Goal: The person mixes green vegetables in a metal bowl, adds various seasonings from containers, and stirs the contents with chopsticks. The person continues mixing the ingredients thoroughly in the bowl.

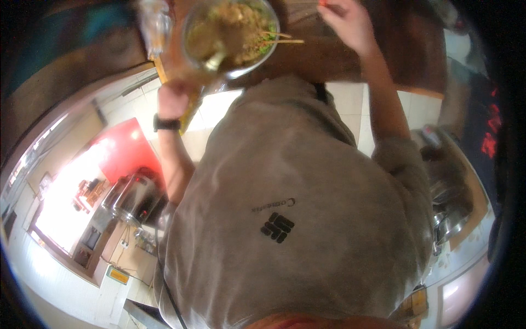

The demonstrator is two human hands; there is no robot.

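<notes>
A round metal bowl (235,75) of mixed food with green bits lies at the top centre. Two thin wooden sticks, like chopsticks, (287,41) stick out over its right rim. My left hand (174,98), with a dark band on the wrist, is at the bowl's lower left; it is blurred, and whether it holds anything is unclear. A yellow thing (191,113) shows beside it. A pale, blurred piece (214,61) lies in the bowl near that hand. To the right of the bowl, over the brown table (328,61), my right hand (349,24) pinches a small red thing (323,3) at the top edge.
A clear, shiny container or wrapped item (156,28) stands left of the bowl. Metal pots or cookers (137,197) are at the lower left, near a red panel (131,148). Metal bowls (452,226) sit on a surface at the right. A dark cable (168,288) runs beside my body.
</notes>
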